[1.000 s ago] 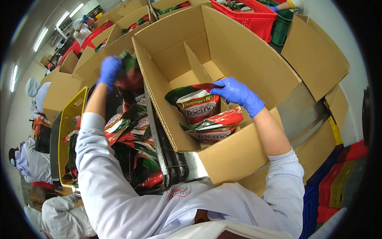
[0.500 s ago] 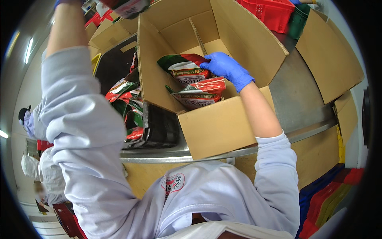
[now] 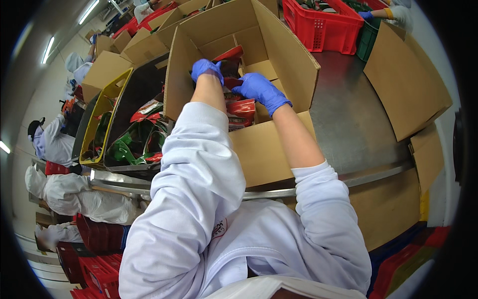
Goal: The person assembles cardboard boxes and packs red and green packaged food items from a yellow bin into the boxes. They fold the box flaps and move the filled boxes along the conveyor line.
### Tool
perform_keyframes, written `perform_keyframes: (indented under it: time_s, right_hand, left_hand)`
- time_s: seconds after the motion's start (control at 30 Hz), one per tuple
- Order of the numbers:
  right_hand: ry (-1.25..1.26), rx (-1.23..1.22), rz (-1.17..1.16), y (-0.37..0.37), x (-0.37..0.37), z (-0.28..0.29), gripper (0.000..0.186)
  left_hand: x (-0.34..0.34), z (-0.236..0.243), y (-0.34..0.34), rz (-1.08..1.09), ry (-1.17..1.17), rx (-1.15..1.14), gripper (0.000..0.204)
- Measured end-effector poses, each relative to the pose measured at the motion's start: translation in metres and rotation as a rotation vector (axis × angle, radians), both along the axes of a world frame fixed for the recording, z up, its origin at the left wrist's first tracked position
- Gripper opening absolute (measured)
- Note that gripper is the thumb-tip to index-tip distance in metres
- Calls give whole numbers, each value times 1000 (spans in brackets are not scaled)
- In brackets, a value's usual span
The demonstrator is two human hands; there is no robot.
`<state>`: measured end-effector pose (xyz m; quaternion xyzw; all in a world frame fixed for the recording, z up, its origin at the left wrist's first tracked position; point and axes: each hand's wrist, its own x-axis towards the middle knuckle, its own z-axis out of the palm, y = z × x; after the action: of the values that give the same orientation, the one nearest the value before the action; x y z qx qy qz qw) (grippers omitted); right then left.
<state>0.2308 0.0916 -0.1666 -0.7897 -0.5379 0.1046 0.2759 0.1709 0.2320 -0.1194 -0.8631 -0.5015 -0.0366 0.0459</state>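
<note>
An open cardboard box stands on the metal table in front of me, with a cardboard divider inside. My left hand, in a blue glove, is inside the box's left half, closed on a red and dark pouch; its fingers are partly hidden. My right hand, also gloved in blue, reaches in beside the divider. Its thumb and fingers close on the edge of a pouch between my hands. Nearest me in the box sits another red printed pouch, upright and partly covered by my left forearm.
Left of the box, a black crate holds several red and green pouches; a yellow crate adjoins it. At the far right are a red crate, a green basket and a co-worker's gloved hand. Cardboard leans at the right.
My left hand has come down from the upper left into the box with a pouch. My right hand has stayed at the pouches. The view has shifted, showing more on the left.
</note>
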Motion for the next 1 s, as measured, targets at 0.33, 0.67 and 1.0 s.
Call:
perform_keyframes:
  time_s: [0.33,0.67,1.0]
  right_hand:
    - [28,180,-225,14,43,49,71]
    - [-329,15,-58,87,67,-4,25]
    - [-191,-104,30,62,60,13,27]
  left_hand:
    - [-3,-24,-5,100,-220,-225,53]
    - [-28,51,13,-687,-43,494,31]
    - [-104,127,167,-1019,179,488,34]
